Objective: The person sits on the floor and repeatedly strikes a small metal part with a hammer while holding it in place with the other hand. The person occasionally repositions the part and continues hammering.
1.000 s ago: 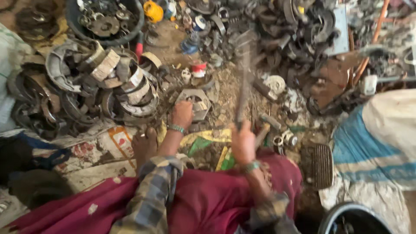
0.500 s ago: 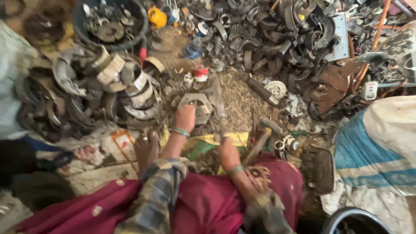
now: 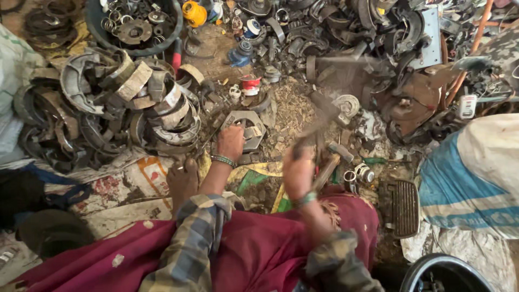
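My left hand [image 3: 231,141] presses down on a flat, six-sided metal part [image 3: 254,120] lying on the littered ground; a green bangle is on that wrist. To its right, my right hand [image 3: 298,174] is closed on the handle of a hammer-like tool [image 3: 319,127]. The tool is blurred by motion and slants up and to the right above the debris. Plaid sleeves and a dark red cloth over my lap fill the bottom of the view. My bare foot [image 3: 183,181] rests just left of my left arm.
A heap of curved brake shoes [image 3: 124,97] lies at the left, and a dark tub of metal bits [image 3: 135,27] stands at the top. Tangled scrap [image 3: 378,48] covers the upper right. A blue-and-white sack [image 3: 476,173], a ribbed pedal [image 3: 405,208] and a black bucket [image 3: 448,273] are on the right.
The tool stood upright above my right hand, then came down near the metal part, and now slants up to the right in a blur. My left hand has stayed on the part.
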